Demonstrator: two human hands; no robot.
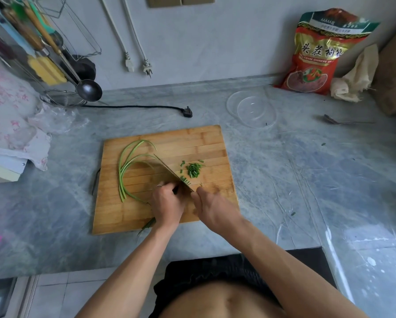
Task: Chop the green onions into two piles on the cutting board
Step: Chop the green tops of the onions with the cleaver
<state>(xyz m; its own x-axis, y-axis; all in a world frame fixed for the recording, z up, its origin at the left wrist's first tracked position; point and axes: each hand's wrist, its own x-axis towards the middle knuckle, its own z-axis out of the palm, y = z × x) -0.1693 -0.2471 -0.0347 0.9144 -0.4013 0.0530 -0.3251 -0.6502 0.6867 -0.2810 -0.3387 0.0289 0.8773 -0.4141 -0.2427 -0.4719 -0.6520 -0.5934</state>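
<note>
A wooden cutting board (pixel 210 143) lies on the grey counter. Long green onion stalks (pixel 123 166) curve over its left half, and some ends stick out past the near edge under my left wrist. One small pile of chopped green onion (pixel 193 169) sits right of the middle, with a few loose bits by the blade. A knife (pixel 169 172) slants across the board. My left hand (pixel 167 204) grips its dark handle. My right hand (pixel 212 208) sits just right of the blade's near end, knuckles up, its fingertips hidden against the blade.
A clear glass bowl (pixel 252 111) stands behind the board on the right, with a spoon (pixel 337 121) beyond it. A red bag (pixel 316 53) leans on the wall. A black plug and cord (pixel 188 111) lie behind the board, a ladle (pixel 89 89) and rack at back left.
</note>
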